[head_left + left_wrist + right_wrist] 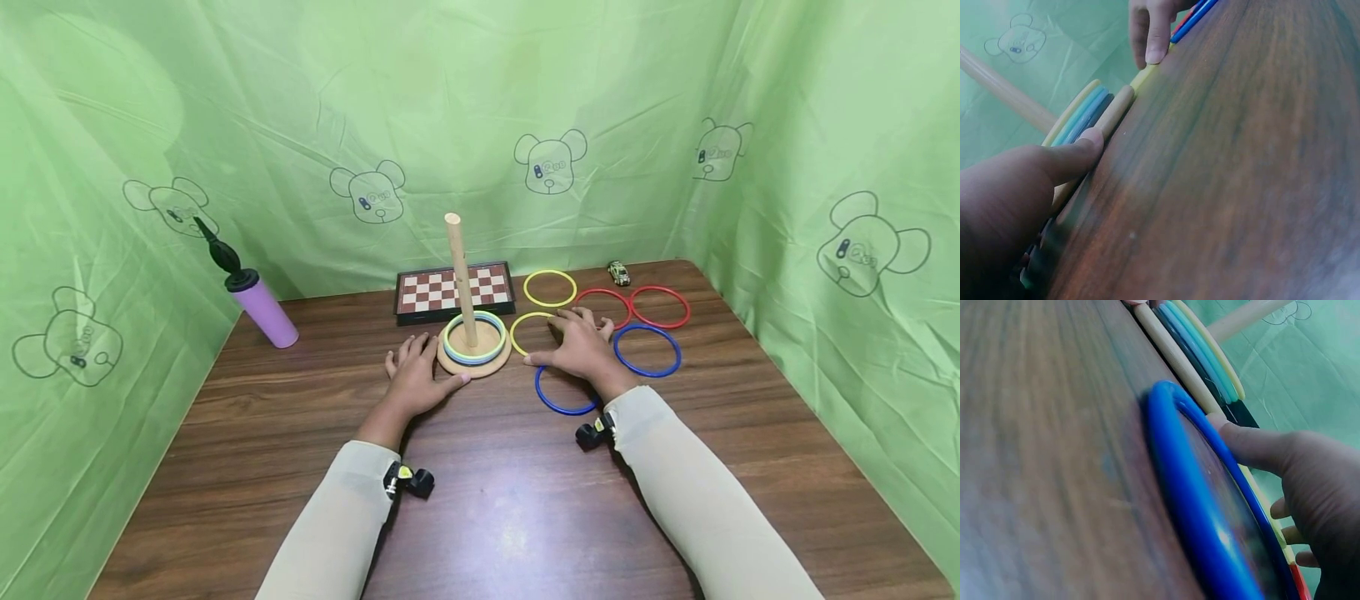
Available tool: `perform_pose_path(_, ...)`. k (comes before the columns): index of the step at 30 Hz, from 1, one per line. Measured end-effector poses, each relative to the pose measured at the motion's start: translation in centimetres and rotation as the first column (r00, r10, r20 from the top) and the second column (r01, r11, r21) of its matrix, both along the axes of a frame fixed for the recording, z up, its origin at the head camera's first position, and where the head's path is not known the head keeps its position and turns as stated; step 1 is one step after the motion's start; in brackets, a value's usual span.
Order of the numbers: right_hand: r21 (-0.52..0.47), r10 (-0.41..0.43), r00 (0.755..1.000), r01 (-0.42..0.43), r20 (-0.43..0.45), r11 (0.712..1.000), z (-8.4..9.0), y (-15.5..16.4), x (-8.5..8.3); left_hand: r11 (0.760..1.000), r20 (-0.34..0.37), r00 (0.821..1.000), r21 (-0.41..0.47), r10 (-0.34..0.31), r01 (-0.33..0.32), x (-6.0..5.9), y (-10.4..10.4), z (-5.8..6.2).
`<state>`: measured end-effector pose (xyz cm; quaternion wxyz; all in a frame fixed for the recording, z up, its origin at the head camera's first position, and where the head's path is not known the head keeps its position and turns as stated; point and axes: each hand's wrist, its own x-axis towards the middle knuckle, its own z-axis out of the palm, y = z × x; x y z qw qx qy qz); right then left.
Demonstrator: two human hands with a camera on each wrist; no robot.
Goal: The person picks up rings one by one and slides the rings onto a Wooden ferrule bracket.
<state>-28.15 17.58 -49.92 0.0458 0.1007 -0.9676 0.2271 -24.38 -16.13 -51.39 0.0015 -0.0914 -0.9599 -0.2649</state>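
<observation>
A wooden ring-toss stand point(462, 283) has an upright peg and a round base, with a yellow ring point(474, 357) over light blue and darker rings stacked around the peg. My left hand point(416, 383) touches the base, its thumb point(1089, 142) straight along the front rim and its fingers spread at the left side. To the right, my right hand point(581, 346) reaches over another yellow ring point(514, 340) lying flat and holds it between thumb and fingers. Under the right wrist is a blue ring point(1175, 469), part of it hidden in the head view.
Behind the stand lies a checkered board point(420, 292). Another yellow ring point(527, 297), red rings point(660, 288) and a second blue ring point(678, 357) lie on the right, near a small toy car point(618, 272). A purple hand pump point(264, 310) stands far left. Green fabric point(450, 100) encloses the table.
</observation>
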Motion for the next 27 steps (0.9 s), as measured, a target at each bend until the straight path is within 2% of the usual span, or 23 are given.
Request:
perform_pose_path(12,0.005,0.001,0.998,0.0,-0.058,1.0,-0.01,-0.02,-0.17,0.999,0.0,1.0,-0.042,0.007,-0.007,0.32,0.08,0.68)
perform_pose_path(19,-0.052,-0.033,0.991,0.027,-0.132,0.998,0.24,-0.06,-0.05,1.0,-0.001,1.0,-0.019,0.006,-0.006,0.33,0.08,0.64)
perform_pose_path(23,-0.101,-0.076,0.972,0.055,-0.223,0.993,0.19,-0.04,0.02,1.0,0.0,1.0,-0.009,0.006,-0.006,0.25,0.08,0.35)
perform_pose_path(27,-0.195,-0.105,0.93,0.037,-0.352,0.98,0.35,-0.12,0.12,1.0,-0.002,1.0,-0.019,0.006,-0.006,0.23,0.09,0.19)
